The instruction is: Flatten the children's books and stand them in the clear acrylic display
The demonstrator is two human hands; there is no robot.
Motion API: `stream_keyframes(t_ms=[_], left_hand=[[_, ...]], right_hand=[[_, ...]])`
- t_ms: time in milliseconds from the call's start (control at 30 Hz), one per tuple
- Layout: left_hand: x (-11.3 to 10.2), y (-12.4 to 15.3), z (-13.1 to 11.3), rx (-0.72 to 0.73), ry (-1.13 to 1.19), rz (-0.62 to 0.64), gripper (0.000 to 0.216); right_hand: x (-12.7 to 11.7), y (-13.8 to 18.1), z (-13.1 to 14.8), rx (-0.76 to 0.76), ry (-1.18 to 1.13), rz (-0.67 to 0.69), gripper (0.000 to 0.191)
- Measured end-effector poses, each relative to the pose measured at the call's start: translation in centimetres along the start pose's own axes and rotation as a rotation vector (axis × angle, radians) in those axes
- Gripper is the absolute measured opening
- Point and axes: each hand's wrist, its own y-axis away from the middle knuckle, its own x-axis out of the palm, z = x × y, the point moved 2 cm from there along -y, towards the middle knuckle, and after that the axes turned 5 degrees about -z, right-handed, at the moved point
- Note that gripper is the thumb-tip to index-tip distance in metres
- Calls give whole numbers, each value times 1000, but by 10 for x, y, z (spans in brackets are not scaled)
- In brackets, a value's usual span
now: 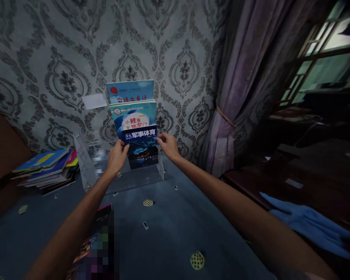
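Both my hands grip a dark blue book (142, 149) by its sides, in front of a clear tiered rack (86, 161). My left hand (117, 156) pinches its left edge, and my right hand (168, 145) pinches the right edge near the top. The book stands upright at the rack's front level; whether its bottom rests there I cannot tell. Behind it rise a turquoise book (148, 111) and, at the back, a light blue book (134, 88), both in the rack. A white label (93, 101) sticks up at the rack's back left.
A stack of books (46, 165) lies left of the rack. Near the front, a dark book (103, 216) lies partly under my left forearm. Blue gloves (306, 221) rest at the right. Patterned wallpaper and a tied curtain (221, 136) stand behind the blue tablecloth (175, 233).
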Motion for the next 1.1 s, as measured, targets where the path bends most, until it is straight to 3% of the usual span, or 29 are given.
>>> stream_keyframes(t_ms=[233,433,1100], left_hand=[[3,3,-3,-4,-3,-10,16],[6,5,-4,36,20,24,29],[4,10,-4,32,78,73,30]], right_hand=[[-2,5,-4,-18,-12,4,16],[-6,11,-4,-28,-21,16,16],[-21,42,-1,55,-126,26,20]])
